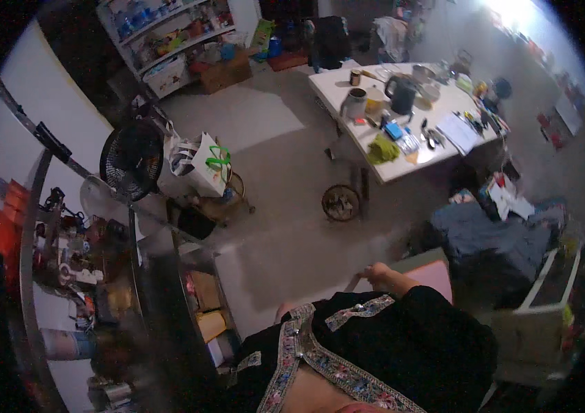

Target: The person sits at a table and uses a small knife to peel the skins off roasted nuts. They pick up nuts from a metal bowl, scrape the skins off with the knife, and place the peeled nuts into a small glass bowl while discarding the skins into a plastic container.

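Head view: held the right hand (378, 272) in front of the embroidered black tunic (392, 337).
Curled its fingers; could not tell around what, if anything. Saw the pink-topped panel (437, 276) just beside the right forearm (400, 282). Could not tell the state of the left hand (283, 311), mostly hidden.

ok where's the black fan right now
In the head view, the black fan is on the left side, just left of the green-handled white bag.
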Motion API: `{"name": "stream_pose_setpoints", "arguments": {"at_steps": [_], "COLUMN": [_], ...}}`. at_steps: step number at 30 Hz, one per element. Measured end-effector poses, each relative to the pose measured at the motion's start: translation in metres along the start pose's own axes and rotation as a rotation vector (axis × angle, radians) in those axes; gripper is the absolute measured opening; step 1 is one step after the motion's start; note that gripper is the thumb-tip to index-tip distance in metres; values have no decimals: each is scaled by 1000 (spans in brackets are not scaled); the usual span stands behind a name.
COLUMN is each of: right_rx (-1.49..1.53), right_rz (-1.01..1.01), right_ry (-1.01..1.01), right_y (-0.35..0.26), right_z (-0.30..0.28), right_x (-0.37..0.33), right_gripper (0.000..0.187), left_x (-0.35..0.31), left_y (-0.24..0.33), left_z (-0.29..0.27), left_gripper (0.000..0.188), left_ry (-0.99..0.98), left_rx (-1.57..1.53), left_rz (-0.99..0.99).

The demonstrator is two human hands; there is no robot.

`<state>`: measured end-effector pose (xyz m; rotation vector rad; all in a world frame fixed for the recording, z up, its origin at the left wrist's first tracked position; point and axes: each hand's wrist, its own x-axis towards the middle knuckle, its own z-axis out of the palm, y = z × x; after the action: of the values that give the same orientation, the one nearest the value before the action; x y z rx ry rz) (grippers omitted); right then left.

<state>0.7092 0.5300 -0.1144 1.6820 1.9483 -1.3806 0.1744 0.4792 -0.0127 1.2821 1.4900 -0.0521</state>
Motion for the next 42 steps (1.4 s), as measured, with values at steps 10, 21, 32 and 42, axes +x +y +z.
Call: {"name": "stream_pose_setpoints", "arguments": {"at_steps": [10, 21, 32, 42], "right_rx": [79, 131, -191, 323], "right_rz": [45, -241, -190, 293], "right_ry": [-111, 225, 379, 673], "right_y": [-124, -233, -209, -157], "right_z": [-207, -528, -825, -969], "right_x": [219, 341, 510, 599], "right_gripper": [33, 31, 31, 26], "left_x": [226, 476, 667, 894], "left_y": [92, 300, 435, 569], "left_z": [-192, -509, -607, -751], "left_gripper": [20, 16, 22, 28], "left_ry": [63, 367, 123, 14], "left_rx": [25, 25, 74, 415], "left_rz": [-34, 449, 139, 59]}}
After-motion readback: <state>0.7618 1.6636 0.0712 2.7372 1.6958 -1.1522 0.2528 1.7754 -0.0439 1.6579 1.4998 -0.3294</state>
